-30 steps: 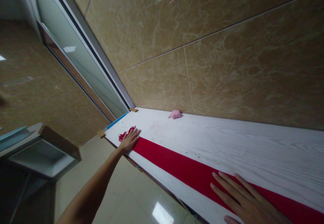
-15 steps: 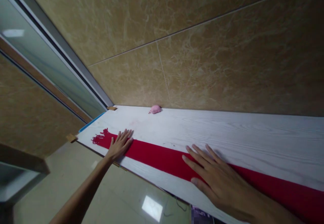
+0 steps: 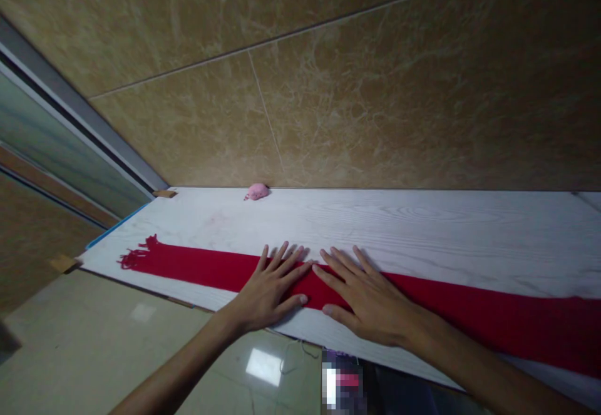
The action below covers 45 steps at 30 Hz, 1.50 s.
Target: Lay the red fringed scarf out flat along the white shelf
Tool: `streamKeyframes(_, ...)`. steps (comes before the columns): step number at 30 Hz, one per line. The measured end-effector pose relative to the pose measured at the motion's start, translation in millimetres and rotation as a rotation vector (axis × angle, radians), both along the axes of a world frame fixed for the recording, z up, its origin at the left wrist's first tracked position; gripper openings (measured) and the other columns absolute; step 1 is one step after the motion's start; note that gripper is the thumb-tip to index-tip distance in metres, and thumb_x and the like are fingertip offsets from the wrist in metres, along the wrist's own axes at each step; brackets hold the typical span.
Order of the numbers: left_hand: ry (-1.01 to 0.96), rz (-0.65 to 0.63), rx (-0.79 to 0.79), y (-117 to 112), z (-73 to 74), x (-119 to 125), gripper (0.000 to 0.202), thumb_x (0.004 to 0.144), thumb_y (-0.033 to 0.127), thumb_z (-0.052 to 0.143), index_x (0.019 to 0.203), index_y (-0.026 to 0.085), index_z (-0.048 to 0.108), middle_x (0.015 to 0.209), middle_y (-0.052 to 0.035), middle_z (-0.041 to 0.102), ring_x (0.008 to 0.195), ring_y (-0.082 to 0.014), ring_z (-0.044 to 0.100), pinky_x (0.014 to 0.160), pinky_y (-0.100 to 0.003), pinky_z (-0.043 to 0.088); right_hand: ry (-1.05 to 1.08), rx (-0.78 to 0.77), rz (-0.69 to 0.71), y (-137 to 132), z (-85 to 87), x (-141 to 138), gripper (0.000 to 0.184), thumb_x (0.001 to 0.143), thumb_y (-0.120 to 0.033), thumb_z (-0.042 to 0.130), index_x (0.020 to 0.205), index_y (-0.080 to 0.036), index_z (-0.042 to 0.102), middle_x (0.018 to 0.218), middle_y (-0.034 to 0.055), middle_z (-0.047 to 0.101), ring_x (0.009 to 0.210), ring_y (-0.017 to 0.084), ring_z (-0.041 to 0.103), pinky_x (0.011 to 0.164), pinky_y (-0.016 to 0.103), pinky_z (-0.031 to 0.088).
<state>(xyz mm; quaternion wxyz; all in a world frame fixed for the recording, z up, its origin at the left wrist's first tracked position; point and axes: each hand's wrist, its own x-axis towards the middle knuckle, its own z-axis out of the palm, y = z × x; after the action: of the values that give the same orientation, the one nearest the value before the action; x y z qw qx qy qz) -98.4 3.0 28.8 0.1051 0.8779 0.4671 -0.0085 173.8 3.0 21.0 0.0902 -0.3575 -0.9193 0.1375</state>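
A long red scarf [image 3: 197,266] lies flat along the front of a white wood-grain tabletop [image 3: 422,227], its fringe at the left end. Both my hands rest palm-down on the scarf near its middle. My left hand [image 3: 270,286] has its fingers spread and flat. My right hand [image 3: 364,296] lies just to the right of it, fingers stretched out, the fingertips of the two hands almost touching. Neither hand grips anything.
A small pink object [image 3: 256,191] sits at the table's back edge against the brown marble-tiled wall [image 3: 352,89]. A glass door with a grey frame [image 3: 56,133] stands at the left. The glossy tiled floor [image 3: 94,352] lies below the table's front edge.
My left hand slid right along the scarf from its fringed end to the middle. My right hand moved left to meet it. The view swung to the right.
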Motion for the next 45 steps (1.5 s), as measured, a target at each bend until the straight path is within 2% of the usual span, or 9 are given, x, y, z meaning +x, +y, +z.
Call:
streamKeyframes(7, 0.058, -0.068, 0.075, -5, -13.4, -12, 0.074, 0.103, 0.065, 0.044, 0.166, 0.038, 0.015, 0.174, -0.0015, 0.011, 0.160, -0.0372, 0.006, 0.126, -0.070, 0.006, 0.013, -0.116, 0.046, -5, -2.6, 5, 0.077, 0.104, -0.071, 0.032, 0.165, -0.024, 0.028, 0.172, 0.0131, 0.013, 0.160, 0.032, 0.005, 0.126, 0.065, -0.002)
streamKeyframes(11, 0.068, -0.056, 0.207, -5, 7.5, 2, 0.065, 0.108, 0.058, 0.037, 0.166, 0.041, 0.013, 0.173, -0.0006, 0.018, 0.160, -0.0358, 0.010, 0.125, -0.070, 0.014, 0.024, -0.060, 0.009, 6, 31.5, 31, 0.070, 0.107, -0.065, 0.032, 0.165, -0.027, 0.028, 0.173, 0.0102, 0.014, 0.161, 0.029, 0.007, 0.129, 0.060, 0.002)
streamKeyframes(16, -0.023, -0.063, 0.329, 1, 33.7, 55, 0.057, 0.110, 0.054, 0.031, 0.165, 0.044, 0.019, 0.174, 0.0024, 0.017, 0.160, -0.0341, 0.011, 0.124, -0.070, 0.019, -0.066, 0.047, -0.114, 15, 72.5, 96, 0.065, 0.109, -0.056, 0.037, 0.166, -0.027, 0.024, 0.174, 0.0095, 0.006, 0.161, 0.030, 0.003, 0.128, 0.061, 0.002)
streamKeyframes(21, -0.046, -0.029, 0.297, -3, -9.7, 105, 0.061, 0.108, 0.058, 0.034, 0.165, 0.040, 0.021, 0.172, -0.0014, 0.022, 0.159, -0.0378, 0.018, 0.121, -0.072, 0.025, -0.112, -0.050, -0.181, -13, 39.4, 132, 0.072, 0.106, -0.066, 0.033, 0.166, -0.027, 0.023, 0.174, 0.0116, 0.010, 0.160, 0.032, 0.005, 0.127, 0.064, 0.005)
streamKeyframes(25, -0.013, -0.024, 0.294, -10, -40.2, 104, 0.065, 0.106, 0.059, 0.041, 0.165, 0.042, 0.019, 0.172, -0.0018, 0.021, 0.158, -0.0382, 0.020, 0.121, -0.072, 0.026, -0.107, -0.123, -0.145, -28, 4.1, 139, 0.073, 0.106, -0.066, 0.033, 0.165, -0.024, 0.026, 0.172, 0.0127, 0.016, 0.161, 0.030, 0.005, 0.127, 0.063, 0.000)
streamKeyframes(32, 0.044, -0.007, 0.231, -13, -28.6, 96, 0.065, 0.107, 0.056, 0.040, 0.165, 0.041, 0.018, 0.172, -0.0026, 0.020, 0.158, -0.0384, 0.017, 0.121, -0.074, 0.023, -0.034, -0.135, -0.159, -28, 3.0, 141, 0.074, 0.105, -0.066, 0.036, 0.165, -0.023, 0.028, 0.173, 0.0123, 0.014, 0.161, 0.030, 0.005, 0.127, 0.062, -0.004)
streamKeyframes(35, 0.020, -0.032, 0.218, -22, -16.3, 110, 0.064, 0.106, 0.057, 0.044, 0.164, 0.039, 0.025, 0.172, -0.0029, 0.021, 0.158, -0.0391, 0.015, 0.121, -0.075, 0.022, -0.006, -0.146, -0.180, -35, 10.3, 137, 0.070, 0.106, -0.061, 0.040, 0.164, -0.023, 0.031, 0.173, 0.0122, 0.014, 0.161, 0.030, 0.006, 0.127, 0.061, -0.003)
streamKeyframes(39, -0.107, -0.193, 0.200, -42, -3.6, 138, 0.066, 0.105, 0.049, 0.053, 0.164, 0.036, 0.027, 0.169, -0.0039, 0.029, 0.158, -0.0314, 0.021, 0.126, -0.062, 0.026, 0.041, -0.136, -0.168, -47, 18.3, 136, 0.064, 0.106, -0.051, 0.043, 0.162, -0.021, 0.036, 0.172, 0.0121, 0.016, 0.161, 0.029, 0.007, 0.128, 0.059, 0.000)
streamKeyframes(45, -0.363, -0.194, 0.230, -58, -24.4, 150, 0.035, 0.108, 0.031, 0.048, 0.136, 0.030, 0.069, 0.145, -0.0050, 0.064, 0.140, -0.0225, 0.055, 0.118, -0.043, 0.048, 0.031, -0.156, -0.119, -57, 9.2, 158, 0.065, 0.106, -0.050, 0.043, 0.163, -0.020, 0.034, 0.172, 0.0133, 0.014, 0.161, 0.031, 0.006, 0.127, 0.061, -0.003)
